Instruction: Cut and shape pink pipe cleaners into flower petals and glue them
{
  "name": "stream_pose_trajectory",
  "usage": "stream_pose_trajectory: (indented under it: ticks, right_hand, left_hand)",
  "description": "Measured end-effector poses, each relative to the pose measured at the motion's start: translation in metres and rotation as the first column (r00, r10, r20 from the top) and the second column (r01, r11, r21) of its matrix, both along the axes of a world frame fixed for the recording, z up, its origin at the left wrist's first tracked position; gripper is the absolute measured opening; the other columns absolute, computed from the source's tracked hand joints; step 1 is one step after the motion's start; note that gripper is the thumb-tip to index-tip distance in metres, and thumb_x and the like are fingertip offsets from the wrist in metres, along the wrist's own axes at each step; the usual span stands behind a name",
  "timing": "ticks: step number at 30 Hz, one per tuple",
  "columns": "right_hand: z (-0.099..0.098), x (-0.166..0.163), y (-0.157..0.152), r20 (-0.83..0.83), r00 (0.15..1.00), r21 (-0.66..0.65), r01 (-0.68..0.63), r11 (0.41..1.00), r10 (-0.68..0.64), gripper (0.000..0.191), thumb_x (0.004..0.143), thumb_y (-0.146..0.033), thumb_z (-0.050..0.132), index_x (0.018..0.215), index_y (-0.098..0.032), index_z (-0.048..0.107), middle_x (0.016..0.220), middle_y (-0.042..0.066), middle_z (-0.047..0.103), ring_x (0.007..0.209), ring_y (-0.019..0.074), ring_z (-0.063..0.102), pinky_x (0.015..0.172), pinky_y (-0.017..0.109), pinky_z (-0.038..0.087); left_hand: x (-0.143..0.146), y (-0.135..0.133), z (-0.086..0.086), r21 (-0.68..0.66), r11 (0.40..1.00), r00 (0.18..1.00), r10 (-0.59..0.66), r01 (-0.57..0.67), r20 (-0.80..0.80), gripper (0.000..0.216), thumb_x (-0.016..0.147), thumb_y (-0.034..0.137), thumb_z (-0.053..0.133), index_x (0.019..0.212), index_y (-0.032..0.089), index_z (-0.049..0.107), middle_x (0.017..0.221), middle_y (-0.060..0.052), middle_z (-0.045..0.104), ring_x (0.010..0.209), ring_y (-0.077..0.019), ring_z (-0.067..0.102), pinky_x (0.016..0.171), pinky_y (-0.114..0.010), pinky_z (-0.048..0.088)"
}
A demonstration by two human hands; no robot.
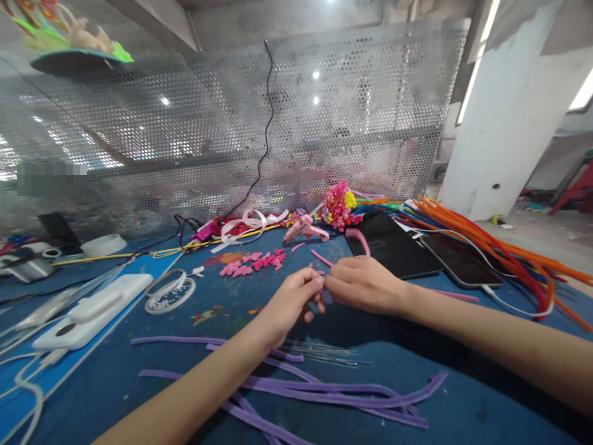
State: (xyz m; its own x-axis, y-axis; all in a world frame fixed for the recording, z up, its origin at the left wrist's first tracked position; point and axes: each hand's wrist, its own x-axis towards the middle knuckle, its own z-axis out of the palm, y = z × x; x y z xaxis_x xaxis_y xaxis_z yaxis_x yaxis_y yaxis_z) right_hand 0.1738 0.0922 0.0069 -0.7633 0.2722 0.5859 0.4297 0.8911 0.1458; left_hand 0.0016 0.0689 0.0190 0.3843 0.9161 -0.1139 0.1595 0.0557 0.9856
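Above the middle of the table my left hand (pixel 296 300) and my right hand (pixel 364 281) meet, fingertips close together. A pink pipe cleaner (pixel 362 238) curves up out of my right fist, which is closed around it. My left thumb and forefinger are pinched at its lower side; part of the stem between the hands is hidden by my fingers. Straight ahead lies a pile of short bent pink pipe-cleaner pieces (pixel 254 263), beside a pink glue gun (pixel 304 229). Purple pipe cleaners (pixel 324 389) and thin metal wires (pixel 324 353) lie nearer me, below my hands.
On the left are a white power strip (pixel 92 315) and a round dish of white beads (pixel 170 298). At right lie a black tablet-like slab (pixel 398 250), a phone (pixel 458 259) on a cable, and orange pipe cleaners (pixel 482 235). A pink-and-yellow flower bunch (pixel 340 204) stands behind, before a perforated metal screen (pixel 208 123).
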Motion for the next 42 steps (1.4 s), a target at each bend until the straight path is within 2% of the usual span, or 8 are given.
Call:
stream_pose_trajectory:
  ticks: [4, 8, 14, 19, 23, 30, 35, 42]
  right_hand:
    - [-0.002, 0.006, 0.006, 0.211, 0.971, 0.164, -0.145, 0.976, 0.109, 0.023, 0.088, -0.017, 0.035, 0.074, -0.017, 0.054, 0.065, 0.001, 0.053, 0.058, 0.0108, 0.040, 0.050, 0.027, 0.020]
    - [0.001, -0.004, 0.006, -0.120, 0.984, -0.374, 0.080, 0.924, -0.133, 0.022, 0.083, -0.018, 0.037, 0.064, -0.016, 0.047, 0.059, -0.001, 0.047, 0.055, 0.0093, 0.038, 0.050, 0.023, 0.025]
    - [0.012, -0.010, 0.003, -0.128, 0.948, -0.851, -0.256, -0.459, -0.291, 0.021, 0.074, -0.019, 0.032, 0.054, -0.019, 0.027, 0.041, -0.010, 0.014, 0.034, 0.0047, 0.009, 0.033, 0.016, 0.013]
    - [0.014, -0.010, 0.000, -0.204, 0.957, -0.515, -0.282, -0.809, -0.204, 0.019, 0.069, -0.015, 0.032, 0.053, -0.019, 0.023, 0.043, -0.011, 0.011, 0.036, 0.0049, 0.004, 0.031, 0.014, 0.005]
    - [0.013, -0.015, -0.005, -0.231, 0.923, -0.779, -0.365, -0.510, -0.307, 0.021, 0.072, -0.019, 0.035, 0.054, -0.019, 0.023, 0.045, -0.010, 0.013, 0.037, 0.0049, 0.006, 0.033, 0.016, 0.009]
    - [0.007, -0.009, -0.010, -0.088, 0.996, -0.263, 0.004, 0.965, -0.028, 0.022, 0.081, -0.015, 0.038, 0.061, -0.016, 0.046, 0.057, -0.002, 0.043, 0.053, 0.0093, 0.034, 0.049, 0.026, 0.021]
    - [0.005, 0.007, -0.003, 0.255, 0.958, 0.338, -0.213, 0.917, 0.129, 0.023, 0.088, -0.015, 0.035, 0.072, -0.018, 0.052, 0.061, -0.001, 0.049, 0.056, 0.0116, 0.038, 0.050, 0.029, 0.019]
    - [0.003, 0.007, 0.016, 0.133, 0.972, 0.234, 0.158, 0.959, -0.193, 0.019, 0.088, -0.023, 0.042, 0.103, -0.017, 0.051, 0.104, 0.007, 0.056, 0.096, 0.0188, 0.045, 0.080, 0.032, 0.034]
  left_hand:
    - [-0.001, 0.003, 0.000, -0.433, 0.892, 0.989, -0.089, 0.130, 0.115, 0.021, 0.075, 0.026, 0.048, 0.060, 0.016, 0.038, 0.054, 0.007, 0.032, 0.040, -0.0032, 0.036, 0.033, -0.010, 0.018]
    - [-0.009, 0.007, -0.004, 0.340, 0.939, 0.948, 0.054, 0.059, -0.312, 0.016, 0.083, 0.032, 0.042, 0.084, 0.018, 0.050, 0.068, 0.000, 0.051, 0.056, -0.0109, 0.053, 0.041, -0.018, 0.037]
    - [-0.026, 0.007, -0.002, 0.728, -0.173, 0.648, 0.619, 0.664, -0.444, 0.020, 0.080, 0.017, 0.051, 0.100, 0.020, 0.055, 0.092, -0.003, 0.065, 0.082, -0.0176, 0.059, 0.066, -0.027, 0.042]
    - [-0.031, 0.007, 0.003, 0.626, -0.389, 0.699, 0.609, 0.676, -0.376, 0.011, 0.079, 0.016, 0.053, 0.089, 0.019, 0.058, 0.083, 0.001, 0.065, 0.075, -0.0154, 0.059, 0.061, -0.026, 0.038]
    - [-0.024, 0.007, 0.001, 0.787, -0.080, 0.670, 0.581, 0.611, -0.462, 0.012, 0.083, 0.018, 0.046, 0.075, 0.019, 0.054, 0.065, 0.001, 0.058, 0.061, -0.0134, 0.052, 0.053, -0.025, 0.031]
    - [-0.006, 0.001, 0.009, -0.175, 0.971, 0.985, -0.172, 0.165, -0.030, 0.022, 0.078, 0.031, 0.043, 0.061, 0.019, 0.036, 0.048, 0.008, 0.024, 0.038, -0.0061, 0.024, 0.038, -0.015, 0.015]
    - [-0.008, 0.004, 0.002, -0.672, 0.661, 0.933, -0.127, 0.333, 0.337, 0.020, 0.068, 0.022, 0.053, 0.056, 0.016, 0.038, 0.045, 0.010, 0.024, 0.035, -0.0024, 0.022, 0.032, -0.010, 0.016]
    - [-0.004, 0.015, -0.026, -0.175, 0.984, 0.952, 0.085, -0.034, 0.293, 0.021, 0.069, 0.033, 0.065, 0.076, 0.017, 0.053, 0.073, 0.000, 0.057, 0.064, -0.0111, 0.060, 0.038, -0.013, 0.038]
